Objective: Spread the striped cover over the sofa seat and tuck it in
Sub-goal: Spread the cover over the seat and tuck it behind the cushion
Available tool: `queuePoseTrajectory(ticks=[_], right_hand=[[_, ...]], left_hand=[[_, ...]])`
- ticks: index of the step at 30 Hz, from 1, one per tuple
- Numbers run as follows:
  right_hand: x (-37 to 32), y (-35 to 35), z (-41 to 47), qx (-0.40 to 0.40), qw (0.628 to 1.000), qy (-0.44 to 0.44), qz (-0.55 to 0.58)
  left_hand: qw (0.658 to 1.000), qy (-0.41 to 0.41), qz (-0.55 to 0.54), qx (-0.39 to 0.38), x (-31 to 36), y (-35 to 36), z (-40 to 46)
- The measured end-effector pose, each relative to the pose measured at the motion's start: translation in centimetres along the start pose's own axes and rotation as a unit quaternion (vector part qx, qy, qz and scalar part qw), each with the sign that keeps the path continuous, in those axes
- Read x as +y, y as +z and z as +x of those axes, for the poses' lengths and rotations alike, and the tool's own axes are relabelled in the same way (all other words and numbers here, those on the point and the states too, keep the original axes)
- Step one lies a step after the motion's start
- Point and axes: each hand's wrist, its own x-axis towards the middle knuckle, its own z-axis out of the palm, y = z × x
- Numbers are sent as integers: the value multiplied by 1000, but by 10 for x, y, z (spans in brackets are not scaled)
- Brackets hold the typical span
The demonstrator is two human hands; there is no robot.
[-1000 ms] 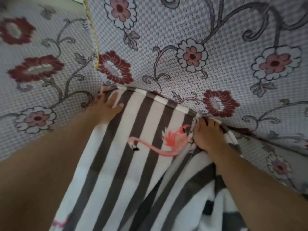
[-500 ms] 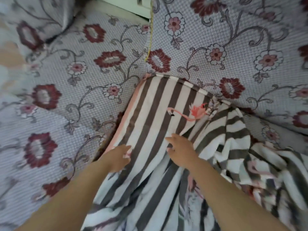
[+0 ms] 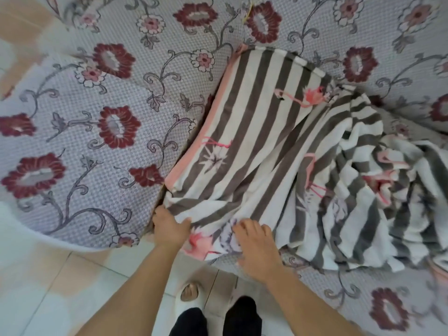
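The sofa (image 3: 101,122) wears a pale checked fabric printed with dark red and pink flowers and grey vines. The striped cover (image 3: 257,132), grey and white with a pink edge and flamingos, lies on its seat: flat at the left, bunched in folds toward the right. Pale floor tiles (image 3: 80,284) lie below the sofa's front.

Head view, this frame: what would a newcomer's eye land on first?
The striped cover, grey and white with pink flamingos, lies over the sofa seat at centre, smooth on its left part and bunched in folds to the right. At its near edge, the left hand grips the corner by the seat gap while the right hand presses down beside it. All around is the sofa, in lilac fabric with dark red flowers.
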Motion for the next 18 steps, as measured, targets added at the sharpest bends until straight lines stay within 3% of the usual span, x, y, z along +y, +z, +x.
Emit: queuePoseTrajectory(ticks=[2,7,9,11,12,14,18], right_hand=[[-2,10,-6,0,999,21,-24],[1,1,3,30,998,55,7],[9,-17,11,48,981,81,171],[22,-40,17,70,906,120,400],[32,-52,19,100,872,139,459],[51,-74,25,155,850,164,475],[66,-101,26,283,869,185,362]], left_hand=[[988,-62,-140,-37,-2,5,-1],[983,-33,-163,-75,6,7,1],[969,-27,-225,-94,10,-1,2],[935,-41,-335,-111,15,-12,4],[907,-55,-396,-129,20,-17,4],[865,-67,-474,-152,34,-28,3],[834,-105,-531,-105,82,-40,-4]])
